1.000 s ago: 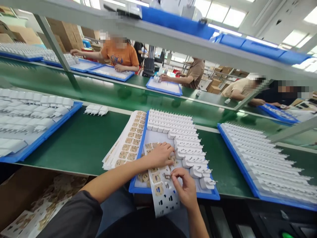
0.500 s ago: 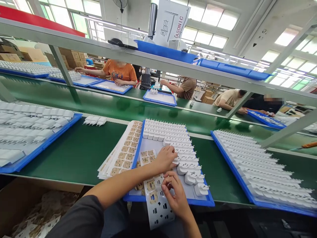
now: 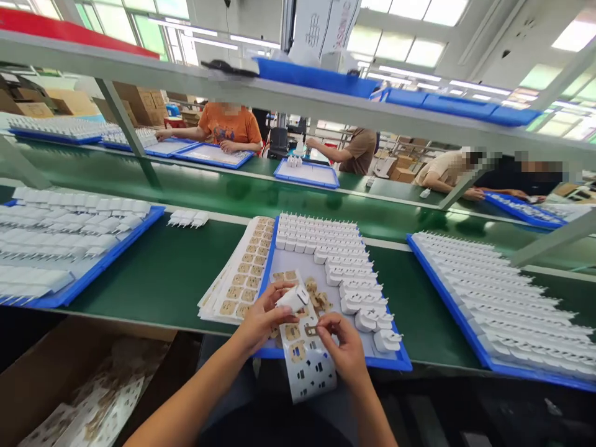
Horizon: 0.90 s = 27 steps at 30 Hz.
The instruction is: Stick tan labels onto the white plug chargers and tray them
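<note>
Left hand (image 3: 262,318) grips a white plug adapter (image 3: 293,298); right hand (image 3: 343,346) pinches a small sticker (image 3: 311,330).

We observe the left hand closed around the adapter, raised just above the blue tray (image 3: 326,361) on the green table (image 3: 153,273). The right hand's fingertips are together on the sticker, directly over the label sheet (image 3: 310,366) that overhangs the tray's near edge. Rows of white adapters (image 3: 335,248) fill the tray's far half; a stack of label sheets (image 3: 239,279) lies just left of it.
</note>
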### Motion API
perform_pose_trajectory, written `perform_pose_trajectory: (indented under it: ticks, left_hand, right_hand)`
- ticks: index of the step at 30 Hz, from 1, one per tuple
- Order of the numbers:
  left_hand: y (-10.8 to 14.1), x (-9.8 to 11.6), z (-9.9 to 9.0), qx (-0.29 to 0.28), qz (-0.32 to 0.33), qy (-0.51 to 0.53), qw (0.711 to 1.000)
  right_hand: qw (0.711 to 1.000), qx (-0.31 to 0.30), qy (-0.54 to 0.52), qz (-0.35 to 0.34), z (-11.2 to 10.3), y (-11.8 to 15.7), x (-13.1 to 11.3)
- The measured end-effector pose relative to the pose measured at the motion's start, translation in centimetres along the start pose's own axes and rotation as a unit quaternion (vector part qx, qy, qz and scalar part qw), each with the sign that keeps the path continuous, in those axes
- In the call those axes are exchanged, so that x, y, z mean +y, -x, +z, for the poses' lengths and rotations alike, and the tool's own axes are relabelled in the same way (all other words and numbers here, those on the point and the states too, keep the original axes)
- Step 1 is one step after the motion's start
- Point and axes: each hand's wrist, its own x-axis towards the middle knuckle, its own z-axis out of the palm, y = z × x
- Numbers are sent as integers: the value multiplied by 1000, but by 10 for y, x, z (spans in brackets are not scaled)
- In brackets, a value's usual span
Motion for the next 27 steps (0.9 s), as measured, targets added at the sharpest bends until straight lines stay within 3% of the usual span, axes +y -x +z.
perform_pose_trajectory:
  ticks: [5, 11, 18, 20, 24, 27]
  left_hand:
    - [9, -17, -1, 3, -5, 44, 999]
    - [14, -22, -9, -58, 63, -117, 989]
    - [23, -16, -6, 29, 206, -303, 930]
    - [25, -14, -5, 22, 241, -326, 914]
    - [26, -14, -5, -3, 281, -334, 900]
    - [25, -16, -5, -9, 295, -340, 893]
  right_hand:
    - [995, -4, -100, 27, 12, -4, -23]
    - [984, -24, -171, 48, 32, -9, -39]
    - [965, -44, -227, 126, 30, -3, -42]
    - [964, -22, -228, 135, 27, -2, -46]
    - [968, 77, -193, 143, 28, -7, -50]
    - [970, 91, -169, 150, 33, -11, -50]
